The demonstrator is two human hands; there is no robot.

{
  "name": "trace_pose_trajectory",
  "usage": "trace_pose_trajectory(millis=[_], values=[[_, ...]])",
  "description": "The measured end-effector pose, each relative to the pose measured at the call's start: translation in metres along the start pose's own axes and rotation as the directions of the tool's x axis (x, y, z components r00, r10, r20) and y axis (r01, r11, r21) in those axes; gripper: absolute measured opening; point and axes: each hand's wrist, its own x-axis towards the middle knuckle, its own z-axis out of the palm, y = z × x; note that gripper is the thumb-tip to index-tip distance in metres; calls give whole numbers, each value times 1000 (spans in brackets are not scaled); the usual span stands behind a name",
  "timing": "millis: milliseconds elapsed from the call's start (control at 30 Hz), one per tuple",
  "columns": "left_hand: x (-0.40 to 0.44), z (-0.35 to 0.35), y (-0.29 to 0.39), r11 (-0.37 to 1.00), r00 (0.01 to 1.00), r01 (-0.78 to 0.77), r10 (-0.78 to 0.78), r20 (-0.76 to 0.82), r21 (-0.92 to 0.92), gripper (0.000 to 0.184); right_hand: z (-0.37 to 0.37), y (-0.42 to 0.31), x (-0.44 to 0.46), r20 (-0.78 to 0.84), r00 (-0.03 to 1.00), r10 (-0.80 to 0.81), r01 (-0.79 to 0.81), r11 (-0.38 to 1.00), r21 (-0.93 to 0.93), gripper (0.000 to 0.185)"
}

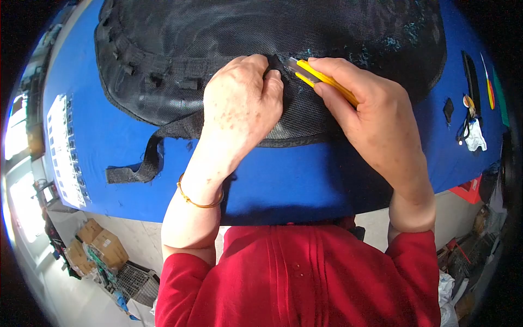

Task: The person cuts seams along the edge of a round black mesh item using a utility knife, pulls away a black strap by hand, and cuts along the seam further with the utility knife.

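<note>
Black mesh fabric (218, 32) with a strap sewn along it lies over the blue table (272, 185). My left hand (242, 101) is closed on the black strap, and the strap's loose end (150, 163) trails out to the left. In my right hand (370, 109) is a yellow utility knife (332, 82), its blade pointing left at the fabric just beside my left fingers. Light blue thread bits (392, 42) are scattered on the mesh to the right.
At the table's right lie a black tool (469, 82), a yellow and red tool (491, 94), a white scrap (475, 136) and a small black piece (448, 110). Cardboard boxes (106, 248) and a grey crate (136, 280) stand on the floor at lower left.
</note>
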Motion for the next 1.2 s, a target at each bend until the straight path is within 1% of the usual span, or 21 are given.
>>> trace_pose_trajectory(millis=[267,367,467,533,633,667,733,800,1000,1033,1067,1133,1200], values=[[0,-1,1,1000,1000,2,-2,25,5,18,-6,-5,-3,35,999,-5,7,998,-68,26],[0,-1,1,1000,1000,-6,6,0,1,18,-7,-5,-4,39,999,-6,9,996,-83,26],[0,-1,1,1000,1000,13,-13,-6,-5,18,-8,-5,-4,44,999,1,2,997,-80,26],[1,-2,1,999,999,39,-38,19,-14,18,-9,-5,-4,48,999,5,-1,997,-73,26],[1,-3,0,999,999,37,-37,12,-12,18,-12,-4,-4,56,998,4,-1,999,-54,26],[1,-4,1,999,999,37,-37,12,-12,18,-13,-4,-4,65,998,7,-3,998,-65,26],[2,-6,2,995,995,91,-89,43,-34,19,-16,-5,-3,74,997,10,-5,997,-75,26],[1,-6,2,995,995,96,-95,27,-28,19,-19,-6,-4,121,991,51,-40,995,-92,26],[-1,-7,4,994,995,103,-102,22,-41,20,-17,-4,-5,107,994,32,-19,993,-117,27],[-2,-7,6,993,994,107,-107,11,-42,21,-17,-5,-5,105,994,30,-18,993,-117,27],[-1,-3,3,998,998,41,-44,-47,-51,21,-18,-5,-5,105,994,27,-16,995,-101,27],[-1,-3,2,997,998,60,-61,-23,-39,20,-19,-4,-4,105,994,22,-13,996,-85,27],[0,-4,3,997,997,78,-78,5,-28,20,-20,0,-3,116,993,19,-15,999,-32,27]])
